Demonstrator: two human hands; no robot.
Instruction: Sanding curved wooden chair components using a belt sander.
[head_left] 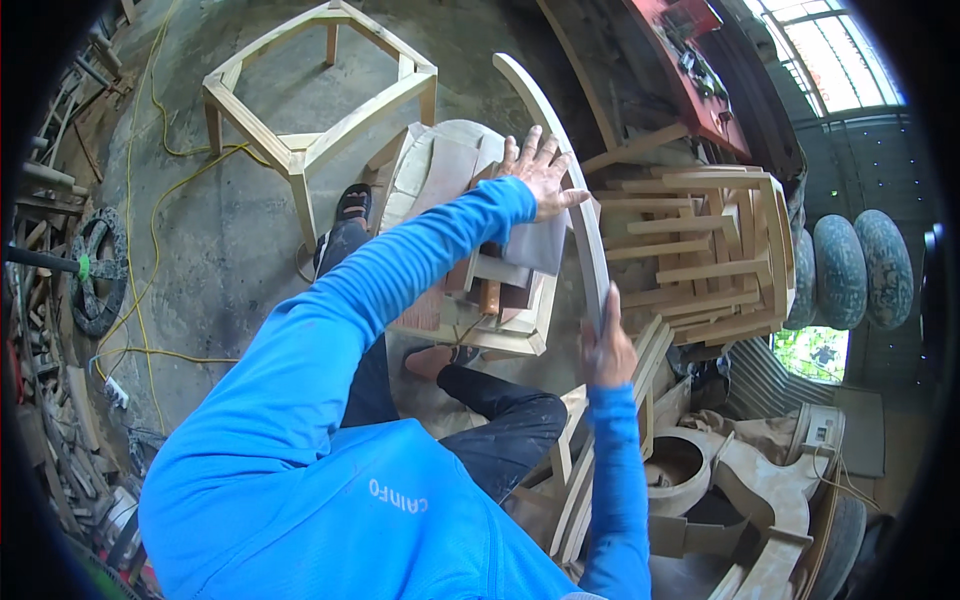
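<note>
A long curved wooden piece (590,245) stands on edge and arcs from the far middle toward me. My right hand (608,350) is closed around its near end, slightly smeared by motion. Stretched out and spread, the fingers of my left hand (540,175) press against the piece's upper middle. Beneath that hand is a grey, smooth-faced block (535,245), whose kind I cannot make out. It sits on a low wooden stand (530,335), with a brown cylindrical part (490,297) below it. A pale rounded pad (425,165) lies on the stand's far side.
At the far left stands a six-sided wooden frame (320,150) on legs. Stacked wooden frames (700,250) stand right of the curved piece. More long wooden pieces (580,500) lie beside my right forearm. A yellow cord (165,350) runs over the floor on the left.
</note>
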